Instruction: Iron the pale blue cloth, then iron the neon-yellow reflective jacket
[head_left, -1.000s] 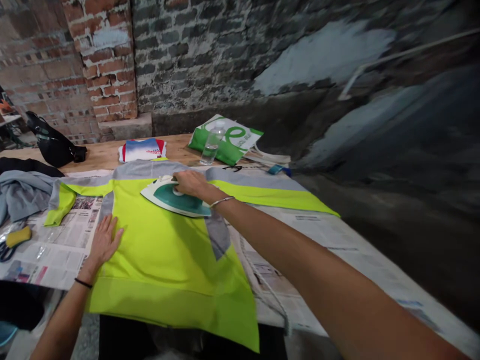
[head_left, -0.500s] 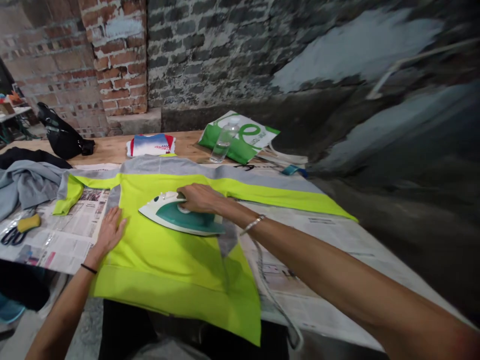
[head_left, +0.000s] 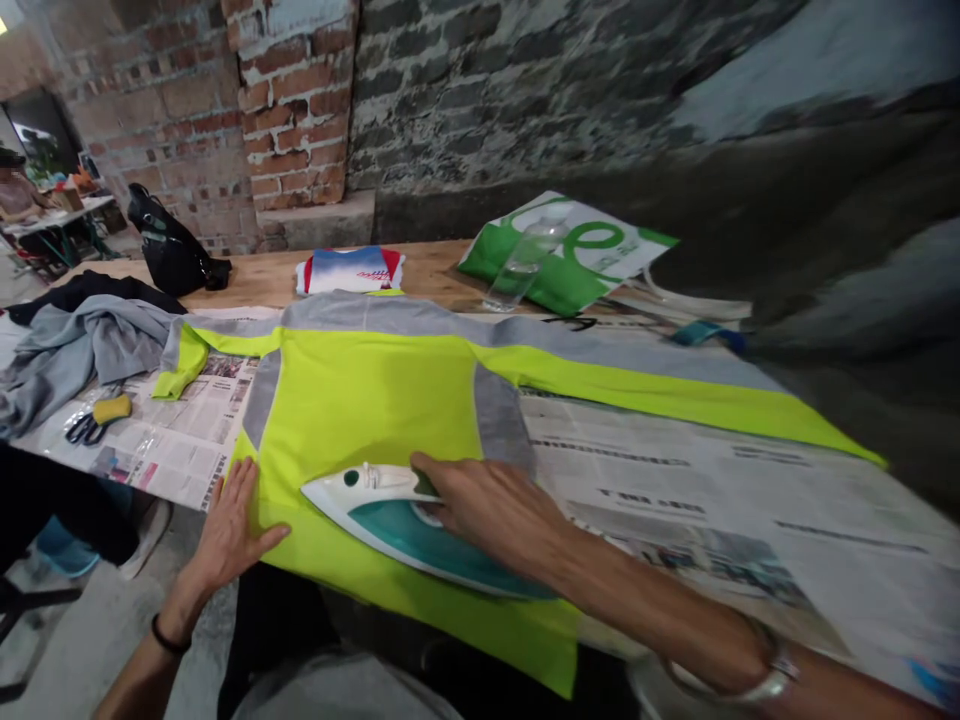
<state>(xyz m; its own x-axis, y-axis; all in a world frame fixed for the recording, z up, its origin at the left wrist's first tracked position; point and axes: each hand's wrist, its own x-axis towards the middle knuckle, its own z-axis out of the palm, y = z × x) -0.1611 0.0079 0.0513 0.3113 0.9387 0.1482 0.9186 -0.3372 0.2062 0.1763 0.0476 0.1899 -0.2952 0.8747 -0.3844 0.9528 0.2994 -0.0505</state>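
Right hand [head_left: 495,510]: fingers closed around iron [head_left: 405,530] handle. Left hand [head_left: 229,530]: fingers spread, flat on yellow jersey [head_left: 367,420].

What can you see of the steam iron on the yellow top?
The steam iron has a white, plastic-looking nose and top over a glossy teal body, with a small dark round button near the front. It sits flat on the fluorescent yellow garment, near its lower edge, with the nose pointing toward the person's left. The right hand rests over the grip from above, hiding most of it. The soleplate cannot be seen.
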